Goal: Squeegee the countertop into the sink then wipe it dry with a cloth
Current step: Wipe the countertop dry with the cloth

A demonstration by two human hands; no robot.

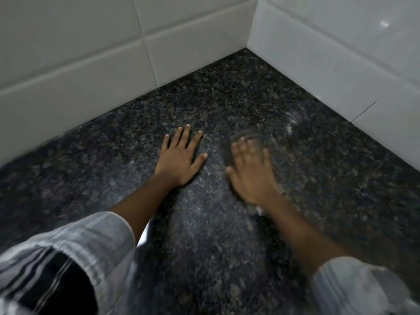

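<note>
Head view. Your left hand (181, 155) lies flat on the dark speckled tabletop (227, 246), fingers spread, palm down, holding nothing. It reads as a brace: weight goes through it so the other arm can reach toward the far corner.

Your right hand (250, 169) is smeared with motion blur, just right of the left one. Fingers look spread and pressed down on something pale and thin, probably the cloth (244, 138); its edge shows past the fingertips on the far side, with a small pale scrap near the wrist. You cannot tell its full outline. Judging by that, you are in the drying stage, not the squeegee stage.

A faint streaky sheen shows on the stone right of the cloth, toward the right wall tiles (341, 53). It could be leftover water or reflected light.

No squeegee in sight. A sliver of shiny metal (145, 233) peeks beside your left sleeve (79, 246), perhaps the sink rim; too little shows to be sure.
</note>
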